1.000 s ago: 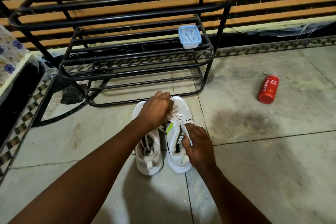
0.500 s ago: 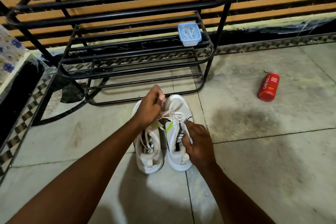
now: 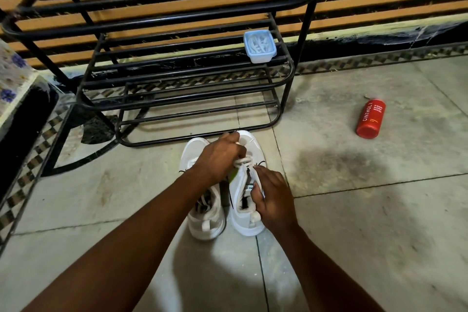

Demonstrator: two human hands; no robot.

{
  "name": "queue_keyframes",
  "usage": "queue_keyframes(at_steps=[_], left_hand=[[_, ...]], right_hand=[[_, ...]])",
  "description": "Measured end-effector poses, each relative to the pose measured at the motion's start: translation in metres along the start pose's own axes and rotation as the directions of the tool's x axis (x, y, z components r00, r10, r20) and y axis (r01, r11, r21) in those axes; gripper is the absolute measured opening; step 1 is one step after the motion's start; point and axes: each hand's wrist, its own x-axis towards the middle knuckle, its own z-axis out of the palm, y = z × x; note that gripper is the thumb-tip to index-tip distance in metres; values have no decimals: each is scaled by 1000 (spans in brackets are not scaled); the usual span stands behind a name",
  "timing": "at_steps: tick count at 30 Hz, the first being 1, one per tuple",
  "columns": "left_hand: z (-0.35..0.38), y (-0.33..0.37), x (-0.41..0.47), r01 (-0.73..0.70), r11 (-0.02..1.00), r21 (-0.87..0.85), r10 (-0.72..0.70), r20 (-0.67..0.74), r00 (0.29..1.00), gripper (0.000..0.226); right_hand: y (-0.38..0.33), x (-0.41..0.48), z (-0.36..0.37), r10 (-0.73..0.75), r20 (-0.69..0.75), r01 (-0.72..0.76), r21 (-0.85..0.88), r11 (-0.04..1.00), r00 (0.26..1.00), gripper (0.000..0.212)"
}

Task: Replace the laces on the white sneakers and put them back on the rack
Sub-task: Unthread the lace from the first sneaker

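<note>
Two white sneakers stand side by side on the floor in front of the rack, toes toward it: the left sneaker (image 3: 206,220) and the right sneaker (image 3: 247,220). My left hand (image 3: 220,159) reaches across and pinches the white lace (image 3: 244,161) at the front of the right sneaker. My right hand (image 3: 272,197) grips the right sneaker's collar and tongue. A black metal shoe rack (image 3: 162,20) stands just beyond. On its middle shelf sits a pale blue tub (image 3: 259,46) holding white laces.
A red body-wash bottle (image 3: 371,119) lies on the tiled floor to the right. A flower-patterned cloth covers a low piece of furniture (image 3: 11,78) at the far left. The wall with orange slats runs behind the rack.
My left hand rose with the lace half a second ago, then came back down onto the laces of the right sneaker. My right hand stayed on the collar.
</note>
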Motion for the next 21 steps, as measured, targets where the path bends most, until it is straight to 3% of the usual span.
queue_keyframes(at_steps=[4, 8, 11, 14, 18, 21], left_hand=[[4, -19, -1, 16, 999, -28, -17, -53, 998, 25], [3, -21, -1, -104, 994, 19, 105, -69, 992, 11], [-1, -22, -3, -196, 981, 4, 196, 2, 981, 27], [-4, -23, -1, -221, 975, -2, 221, -9, 975, 16], [2, -26, 3, -120, 991, -52, 119, -17, 993, 26], [-1, -30, 6, 122, 952, -282, -159, -111, 981, 22]], right_hand=[[1, 0, 1, 13, 16, -13, -3, 1000, 1000, 46], [0, 1, 0, 18, 25, -18, -5, 1000, 1000, 47], [-1, 2, -1, 33, 28, -33, 6, 999, 999, 46], [-2, 3, -1, 48, 35, -48, 3, 999, 998, 46], [-2, 4, -2, 71, 61, -72, 4, 997, 996, 48], [-3, 5, -4, 64, 84, -65, 4, 998, 994, 47]])
